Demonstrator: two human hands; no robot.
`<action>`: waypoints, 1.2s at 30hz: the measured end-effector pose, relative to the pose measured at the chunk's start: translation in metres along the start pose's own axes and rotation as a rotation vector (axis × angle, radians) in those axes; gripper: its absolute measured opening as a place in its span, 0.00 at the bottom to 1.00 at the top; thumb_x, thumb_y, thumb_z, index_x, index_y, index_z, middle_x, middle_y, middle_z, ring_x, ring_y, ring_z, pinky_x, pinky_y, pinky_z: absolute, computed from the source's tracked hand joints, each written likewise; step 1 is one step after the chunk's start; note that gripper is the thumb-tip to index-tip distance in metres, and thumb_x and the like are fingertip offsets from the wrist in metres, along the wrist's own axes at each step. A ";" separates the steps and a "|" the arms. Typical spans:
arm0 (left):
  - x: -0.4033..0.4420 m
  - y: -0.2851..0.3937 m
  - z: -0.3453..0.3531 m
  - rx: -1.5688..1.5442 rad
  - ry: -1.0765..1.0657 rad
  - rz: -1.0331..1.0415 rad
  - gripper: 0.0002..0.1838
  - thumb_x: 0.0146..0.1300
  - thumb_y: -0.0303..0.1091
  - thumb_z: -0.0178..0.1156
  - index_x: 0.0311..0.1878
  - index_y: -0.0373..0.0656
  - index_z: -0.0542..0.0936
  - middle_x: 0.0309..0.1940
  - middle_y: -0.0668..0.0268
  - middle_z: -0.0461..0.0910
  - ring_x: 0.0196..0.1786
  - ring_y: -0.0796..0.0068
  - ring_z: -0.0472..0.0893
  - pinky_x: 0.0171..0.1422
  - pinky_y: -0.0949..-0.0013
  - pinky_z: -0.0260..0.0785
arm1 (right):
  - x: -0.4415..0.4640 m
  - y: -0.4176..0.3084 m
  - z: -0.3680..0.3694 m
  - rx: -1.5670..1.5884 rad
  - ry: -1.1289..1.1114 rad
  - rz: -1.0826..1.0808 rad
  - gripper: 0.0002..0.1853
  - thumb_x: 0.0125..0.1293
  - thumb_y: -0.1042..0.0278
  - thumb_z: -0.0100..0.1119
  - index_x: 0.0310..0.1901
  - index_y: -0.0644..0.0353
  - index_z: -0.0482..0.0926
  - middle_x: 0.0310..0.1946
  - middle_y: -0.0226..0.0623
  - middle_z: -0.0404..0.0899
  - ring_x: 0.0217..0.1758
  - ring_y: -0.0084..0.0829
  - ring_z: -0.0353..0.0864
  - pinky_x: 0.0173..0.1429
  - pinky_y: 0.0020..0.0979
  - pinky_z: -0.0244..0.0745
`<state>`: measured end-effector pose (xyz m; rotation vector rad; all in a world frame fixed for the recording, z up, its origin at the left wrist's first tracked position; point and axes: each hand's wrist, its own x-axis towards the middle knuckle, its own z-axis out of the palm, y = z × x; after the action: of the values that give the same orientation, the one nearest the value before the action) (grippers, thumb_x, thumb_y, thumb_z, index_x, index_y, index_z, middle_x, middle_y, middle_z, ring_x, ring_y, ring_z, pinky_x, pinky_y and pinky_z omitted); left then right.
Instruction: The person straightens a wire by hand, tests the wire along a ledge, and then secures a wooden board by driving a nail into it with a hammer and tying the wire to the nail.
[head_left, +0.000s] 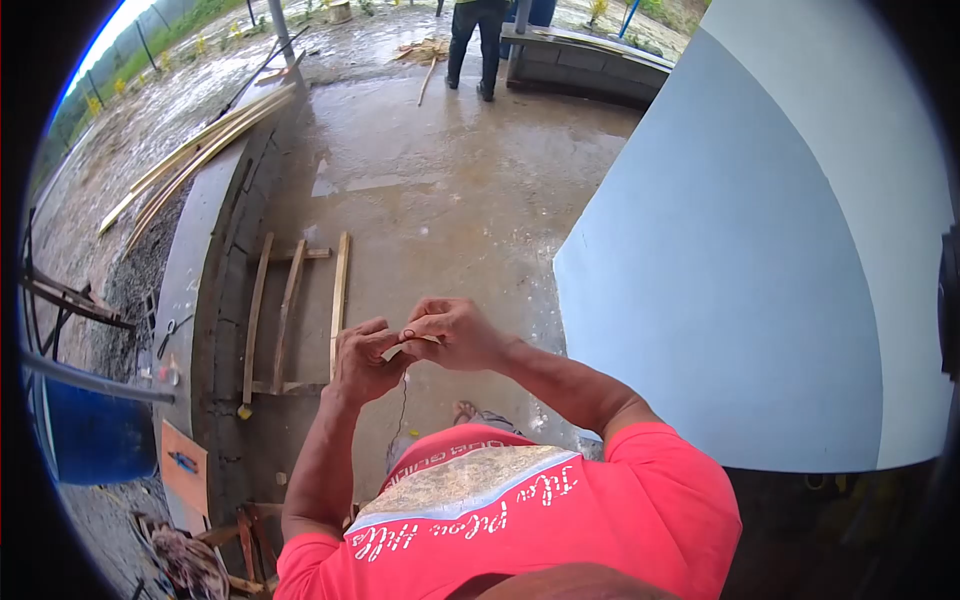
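Note:
My left hand (366, 362) and my right hand (452, 332) meet in front of my chest, above the wet concrete floor. Both are closed, thumbs and fingertips pinched together. Between them is a thin dark strand (404, 400), a string or wire, I cannot tell which. It makes a small loop at the fingertips, and its tail hangs below my left hand. Part of the strand is hidden by the fingers.
A wooden frame (292, 310) lies on the floor at left, beside a low block wall (205, 270) with timber strips (205, 150) on it. A blue barrel (95, 425) stands beyond. A blue-and-white wall (730, 280) rises at right. A person (475, 45) stands at the back.

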<state>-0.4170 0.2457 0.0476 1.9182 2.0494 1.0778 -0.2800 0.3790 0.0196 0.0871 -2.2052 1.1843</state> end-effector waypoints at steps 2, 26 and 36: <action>0.040 -0.021 0.007 -0.142 -0.117 0.120 0.10 0.42 0.30 0.73 0.28 0.42 0.82 0.18 0.62 0.74 0.18 0.69 0.70 0.22 0.67 0.61 | 0.020 -0.003 -0.037 -0.004 -0.016 0.037 0.10 0.54 0.72 0.66 0.40 0.56 0.82 0.32 0.36 0.80 0.32 0.32 0.81 0.32 0.30 0.76; 0.544 -0.237 0.121 -1.006 -1.355 0.132 0.09 0.55 0.34 0.69 0.29 0.38 0.83 0.21 0.66 0.81 0.26 0.85 0.73 0.30 0.73 0.66 | 0.242 0.285 -0.297 -0.337 -0.033 0.201 0.06 0.55 0.74 0.62 0.29 0.59 0.73 0.25 0.33 0.72 0.23 0.36 0.76 0.25 0.34 0.69; 0.739 -0.261 0.312 -0.026 -0.745 0.517 0.10 0.52 0.36 0.65 0.23 0.41 0.78 0.23 0.59 0.79 0.28 0.55 0.80 0.30 0.58 0.70 | 0.185 0.520 -0.411 -0.345 0.618 0.846 0.08 0.61 0.68 0.53 0.29 0.63 0.73 0.22 0.47 0.77 0.29 0.43 0.81 0.32 0.37 0.73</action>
<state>-0.5929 1.0628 -0.0621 2.4006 1.1696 0.3249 -0.4004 1.0472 -0.0931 -1.2796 -1.8435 0.9927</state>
